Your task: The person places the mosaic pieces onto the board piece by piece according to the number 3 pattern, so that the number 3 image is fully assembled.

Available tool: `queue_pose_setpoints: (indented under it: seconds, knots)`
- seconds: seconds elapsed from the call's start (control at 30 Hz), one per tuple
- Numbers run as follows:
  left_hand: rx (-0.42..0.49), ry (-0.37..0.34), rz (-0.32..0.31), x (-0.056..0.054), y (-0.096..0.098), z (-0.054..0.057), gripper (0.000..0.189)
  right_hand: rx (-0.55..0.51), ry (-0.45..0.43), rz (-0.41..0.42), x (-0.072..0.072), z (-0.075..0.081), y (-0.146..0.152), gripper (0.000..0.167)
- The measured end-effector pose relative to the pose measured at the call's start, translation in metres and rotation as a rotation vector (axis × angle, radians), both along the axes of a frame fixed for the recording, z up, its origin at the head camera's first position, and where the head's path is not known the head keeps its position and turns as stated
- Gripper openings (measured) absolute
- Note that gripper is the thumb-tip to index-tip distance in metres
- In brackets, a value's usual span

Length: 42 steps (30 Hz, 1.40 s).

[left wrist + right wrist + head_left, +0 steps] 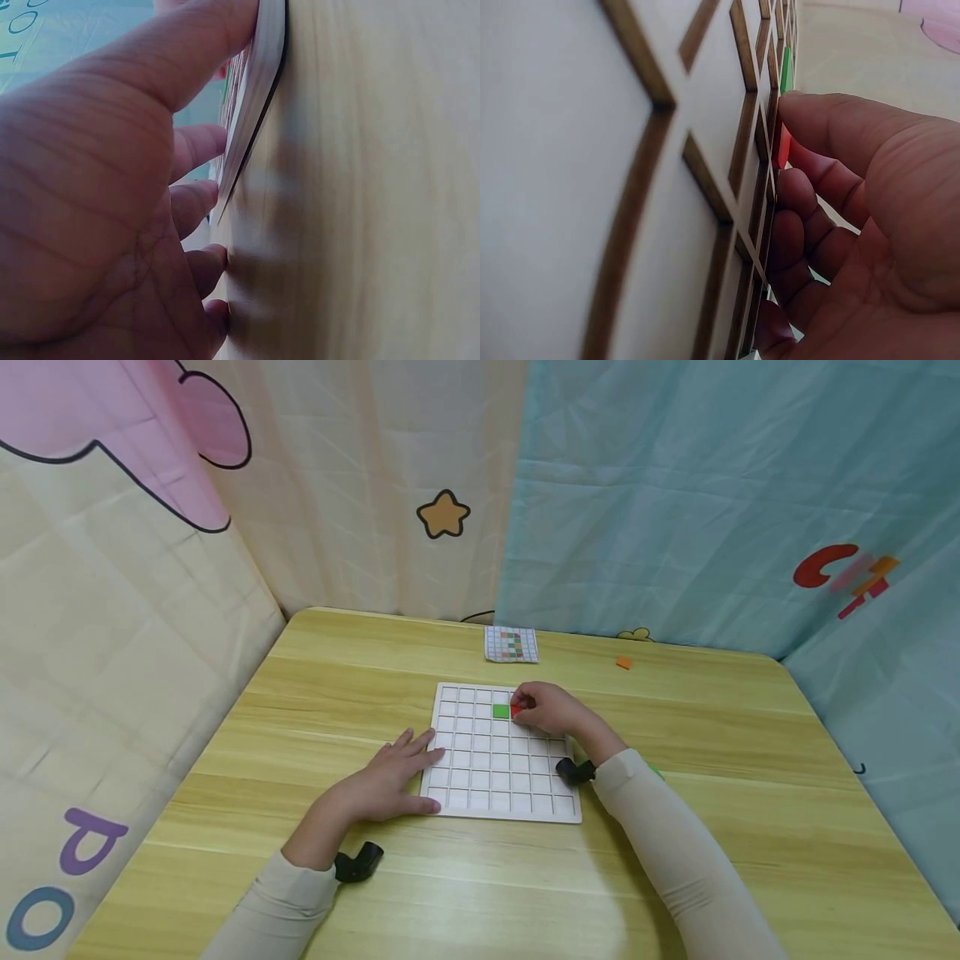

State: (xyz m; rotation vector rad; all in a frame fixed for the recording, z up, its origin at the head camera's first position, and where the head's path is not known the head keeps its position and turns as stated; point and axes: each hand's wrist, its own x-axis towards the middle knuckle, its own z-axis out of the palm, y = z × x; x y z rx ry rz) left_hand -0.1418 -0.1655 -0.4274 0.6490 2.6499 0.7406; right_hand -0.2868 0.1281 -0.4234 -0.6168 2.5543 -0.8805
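A white grid board (480, 781) with raised lines lies on the table. In its upper part a green square tile (501, 712) fills one cell. Directly to the right of that tile, my right hand (551, 708) pinches a red square tile (515, 712) between thumb and fingers, close over the board. The right wrist view shows the red tile (784, 146) at the grid, its edge near the green one. My left hand (382, 781) lies spread at the board's left edge, thumb and some fingertips touching the rim, the other fingers on the table.
Behind the board lies a small pattern card (512, 645) printed with coloured squares. An orange tile (624, 662) rests at the back right of the table. Part of another green tile (657, 772) peeks out by the right sleeve. Curtains (637, 510) border the table's far side.
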Motion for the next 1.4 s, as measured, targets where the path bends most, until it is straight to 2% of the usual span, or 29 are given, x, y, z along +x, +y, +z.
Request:
queue_pose_setpoints:
  seconds: [0.43,0.93,1.1,1.3,1.4]
  knots:
    - [0.005,0.001,0.001,0.001,0.000,0.001,0.080,0.006,0.003,-0.001,0.001,0.001,-0.001,0.017]
    - [0.004,0.002,0.001,0.001,-0.001,0.001,0.080,-0.070,-0.050,-0.029,0.002,0.004,0.005,0.016]
    - [0.000,-0.001,0.003,0.000,0.000,0.000,0.080,-0.076,-0.063,-0.063,0.002,0.009,0.010,0.015]
    - [-0.003,0.000,0.006,0.001,0.000,0.000,0.081,-0.095,-0.059,-0.044,0.000,0.016,0.021,0.019]
    - [-0.009,-0.001,0.006,0.001,0.000,0.001,0.081,-0.106,-0.047,-0.062,-0.003,0.019,0.029,0.022]
